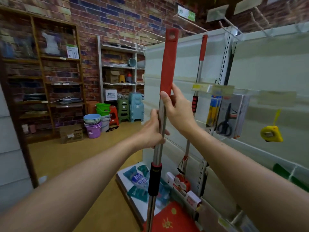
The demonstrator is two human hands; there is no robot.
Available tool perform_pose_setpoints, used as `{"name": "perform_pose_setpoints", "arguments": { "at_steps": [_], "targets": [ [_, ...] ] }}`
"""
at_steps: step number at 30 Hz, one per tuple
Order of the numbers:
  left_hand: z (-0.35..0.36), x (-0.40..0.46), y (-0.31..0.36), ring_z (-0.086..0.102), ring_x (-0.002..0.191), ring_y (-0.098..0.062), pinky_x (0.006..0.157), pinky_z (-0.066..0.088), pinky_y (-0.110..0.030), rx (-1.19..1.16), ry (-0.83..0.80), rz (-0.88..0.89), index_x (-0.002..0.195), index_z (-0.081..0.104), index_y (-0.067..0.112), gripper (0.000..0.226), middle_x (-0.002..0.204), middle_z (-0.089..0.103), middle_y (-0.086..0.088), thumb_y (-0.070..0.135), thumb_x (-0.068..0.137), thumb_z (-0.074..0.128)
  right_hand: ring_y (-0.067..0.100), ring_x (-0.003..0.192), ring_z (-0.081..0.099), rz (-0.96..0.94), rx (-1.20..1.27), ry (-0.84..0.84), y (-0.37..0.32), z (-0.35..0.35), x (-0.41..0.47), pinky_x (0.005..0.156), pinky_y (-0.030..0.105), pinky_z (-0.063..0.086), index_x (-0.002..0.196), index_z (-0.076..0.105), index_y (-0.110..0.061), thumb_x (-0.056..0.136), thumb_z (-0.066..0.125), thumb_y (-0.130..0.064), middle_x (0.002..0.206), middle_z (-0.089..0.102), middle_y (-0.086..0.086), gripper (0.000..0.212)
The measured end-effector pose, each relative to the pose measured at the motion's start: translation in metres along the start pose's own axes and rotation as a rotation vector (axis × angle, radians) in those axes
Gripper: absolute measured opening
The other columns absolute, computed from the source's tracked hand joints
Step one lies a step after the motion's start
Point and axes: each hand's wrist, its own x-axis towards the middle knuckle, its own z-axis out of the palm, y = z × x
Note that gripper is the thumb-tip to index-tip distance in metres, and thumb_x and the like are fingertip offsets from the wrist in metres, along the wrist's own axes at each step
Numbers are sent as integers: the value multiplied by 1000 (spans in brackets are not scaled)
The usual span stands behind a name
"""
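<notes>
A shop interior with a brick-pattern wall point(117, 19) at the back and a tan floor point(83, 156). A tall white display unit point(267, 64) fills the right side, and blurred dark wooden shelving point(41, 81) stands on the left; its goods are too soft to identify.

At the centre, held upright just in front of the display unit's end, is a long pole point(168, 64). It has a red sleeve at the top, a steel shaft and a black collar lower down. Its bottom end runs out of the frame, so what it carries cannot be seen.

Both bare arms reach in from below. The right hand point(178, 109) grasps the pole where the red sleeve meets the steel, with the thumb in front. The left hand point(153, 129) clasps the shaft just beneath it, fingers wrapped round.

A second pole point(199, 64) of the same kind hangs against the display unit behind. Stacked plastic buckets point(93, 124) and stools point(136, 107) stand on the floor at the back. Packaged scissors point(225, 121) and a yellow tape measure point(271, 133) hang on the right. A red item with yellow print point(168, 218) is cut off at the bottom edge.
</notes>
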Motion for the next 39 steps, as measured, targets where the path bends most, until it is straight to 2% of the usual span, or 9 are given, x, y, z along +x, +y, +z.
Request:
{"name": "perform_pose_setpoints", "arguments": {
  "at_steps": [4, 8, 11, 17, 23, 26, 31, 35, 39],
  "targets": [
    [-17, 48, -42, 65, 87, -18, 66, 61, -41, -24, -2, 27, 140, -5, 42, 103, 97, 63, -4, -1, 80, 67, 1, 59, 58, 27, 36, 28, 42, 40, 34, 55, 14, 45, 138, 42, -19, 96, 48, -39, 71, 60, -10, 47],
    [-34, 103, -78, 66, 88, -20, 69, 60, -42, -32, -42, 66, 135, -29, 51, 123, 99, 61, -6, -1, 80, 67, 2, 64, 63, 59, 48, 18, 82, 74, 72, 59, 20, 52, 137, 42, -17, 94, 52, -37, 73, 63, -8, 48],
    [-49, 144, -94, 65, 87, -18, 70, 60, -40, -49, -78, 117, 132, -35, 51, 125, 108, 58, -5, -3, 80, 66, 14, 74, 68, 88, 28, 25, 106, 92, 105, 69, 38, 59, 136, 43, -17, 94, 53, -36, 83, 68, 1, 46],
    [-76, 215, -111, 63, 80, -14, 60, 58, -26, -75, -145, 256, 139, -32, 42, 121, 138, 43, -14, -7, 82, 62, 29, 71, 67, 107, -43, 92, 140, 115, 164, 65, 51, 56, 131, 43, -13, 96, 50, -32, 77, 67, 11, 40],
    [-94, 282, -135, 65, 85, -21, 66, 61, -42, -97, -195, 340, 138, -31, 43, 122, 114, 53, -10, -6, 80, 64, 31, 68, 65, 100, -139, 173, 175, 142, 210, 62, 51, 55, 131, 42, -12, 97, 47, -33, 76, 64, 10, 40],
    [-100, 314, -150, 66, 81, -26, 63, 60, -48, -122, -236, 389, 136, -32, 47, 123, 95, 58, -11, -5, 80, 64, 19, 62, 62, 88, -187, 244, 192, 160, 227, 61, 37, 56, 132, 41, -9, 99, 45, -31, 74, 60, -1, 40],
    [-109, 364, -164, 67, 76, -22, 63, 60, -44, -125, -304, 522, 135, -37, 44, 124, 91, 60, -10, -4, 80, 64, 17, 62, 60, 74, -318, 394, 215, 179, 258, 62, 40, 54, 130, 43, -7, 100, 42, -28, 71, 57, -2, 37],
    [-110, 396, -165, 66, 71, -16, 58, 60, -41, -167, -336, 618, 121, -36, 58, 125, 91, 60, -7, -3, 81, 65, 17, 66, 62, 78, -463, 495, 228, 181, 278, 65, 40, 54, 128, 45, -6, 100, 42, -30, 73, 58, -4, 36],
    [-108, 418, -162, 68, 77, -27, 60, 60, -47, -228, -425, 635, 129, -32, 58, 123, 90, 61, -9, -3, 81, 64, 17, 70, 64, 103, -558, 560, 238, 176, 290, 66, 39, 55, 128, 46, -6, 99, 43, -33, 79, 63, 2, 39]
  ]
}}
